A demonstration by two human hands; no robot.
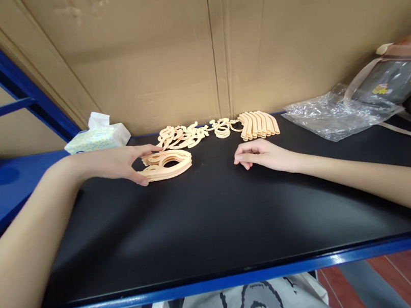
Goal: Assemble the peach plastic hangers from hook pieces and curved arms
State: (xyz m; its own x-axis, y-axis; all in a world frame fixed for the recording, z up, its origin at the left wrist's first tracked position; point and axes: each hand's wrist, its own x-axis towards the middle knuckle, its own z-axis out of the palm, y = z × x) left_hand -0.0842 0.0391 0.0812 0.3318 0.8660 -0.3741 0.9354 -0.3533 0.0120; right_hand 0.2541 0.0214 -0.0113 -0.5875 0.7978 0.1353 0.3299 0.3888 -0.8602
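Observation:
At the left end of a stack of beige curved pieces [169, 172], my left hand [129, 162] has its thumb at the near side and its fingers at the far side. The stack rests on the black tabletop [201, 226], with an oval opening through its layers. My right hand [256, 155] lies on the tabletop to the right, its fingers curled in towards the thumb and nothing visible in them. Just behind it is a row of curved beige strips [259, 124]. Behind the stack lie small branching beige pieces [193, 134] and ring-like beige pieces [222, 128].
A tissue box [98, 138] stands at the back left. On the right are a crumpled clear plastic bag [342, 113] and a transparent bag with brown trim [383, 78]. Cardboard [159, 52] rises behind the table, and a blue edge [247, 276] runs along its front.

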